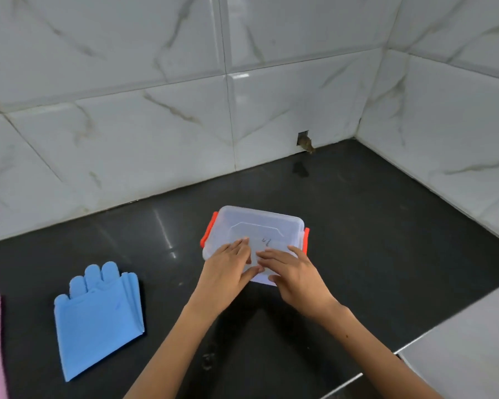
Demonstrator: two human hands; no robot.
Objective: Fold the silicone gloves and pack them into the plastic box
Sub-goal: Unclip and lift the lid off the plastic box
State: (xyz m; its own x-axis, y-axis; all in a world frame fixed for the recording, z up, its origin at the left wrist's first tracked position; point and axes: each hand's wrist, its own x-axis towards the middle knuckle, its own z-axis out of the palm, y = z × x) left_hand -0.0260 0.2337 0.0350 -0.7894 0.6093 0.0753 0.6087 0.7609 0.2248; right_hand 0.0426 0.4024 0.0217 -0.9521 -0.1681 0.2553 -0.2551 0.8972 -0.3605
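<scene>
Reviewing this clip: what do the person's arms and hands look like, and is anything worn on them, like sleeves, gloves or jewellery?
Both arms are bare as far up as the frame shows: no sleeves in view. The left hand and right hand wear no gloves, and no rings, watch or bracelets are visible. Fingernails look short and unpainted, though motion blur limits detail.

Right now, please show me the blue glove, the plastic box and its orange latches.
blue glove (95, 321): head view, middle of folded palm.
plastic box (260, 226): head view, clear lid.
orange latch (209, 233): head view, left side clip.
</scene>
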